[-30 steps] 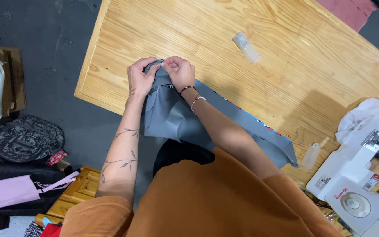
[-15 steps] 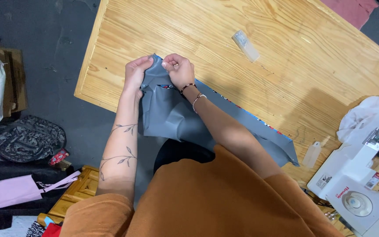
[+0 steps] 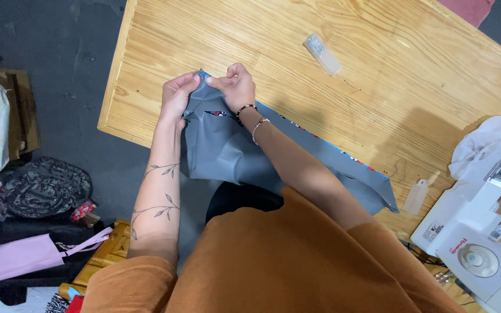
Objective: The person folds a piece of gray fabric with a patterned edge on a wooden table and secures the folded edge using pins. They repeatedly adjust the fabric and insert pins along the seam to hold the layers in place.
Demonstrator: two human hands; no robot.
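Note:
A grey piece of fabric (image 3: 227, 152) with a printed, coloured underside lies along the near edge of a wooden table (image 3: 378, 81) and hangs over it. My left hand (image 3: 178, 95) and my right hand (image 3: 234, 86) both pinch its top corner, fingers closed on the cloth, close together. My right wrist wears bead bracelets. The far end of the fabric reaches toward the right, partly hidden by my right arm.
A small clear plastic packet (image 3: 322, 54) lies on the table further out. A white sewing machine (image 3: 482, 243) and white cloth (image 3: 494, 142) sit at the right. A small plastic bottle (image 3: 416, 197) stands near them. Bags and cloth pile (image 3: 36, 191) on the floor at left.
Both hands have shifted slightly and regripped the fabric's top corner, with the cloth bunched a little more between them. Otherwise the scene is the same.

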